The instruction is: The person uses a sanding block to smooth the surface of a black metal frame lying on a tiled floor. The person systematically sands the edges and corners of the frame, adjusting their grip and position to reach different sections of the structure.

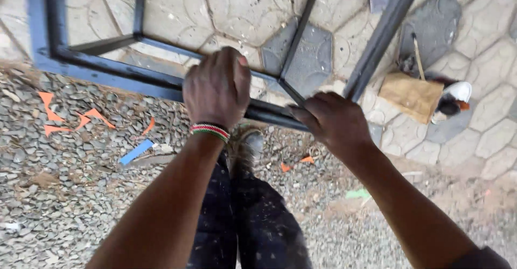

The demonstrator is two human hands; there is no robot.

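You grip the bottom bar of a dark metal frame (107, 78) with both hands. Your left hand (216, 88) is clenched over the bar from above, fingers (229, 59) curled past its far edge. Your right hand (334, 121) wraps the same bar just where a slanted inner strut meets it, likely to steady the joint. Beneath your fingers lies gravel (70, 193); beyond them, paving stones (242, 5).
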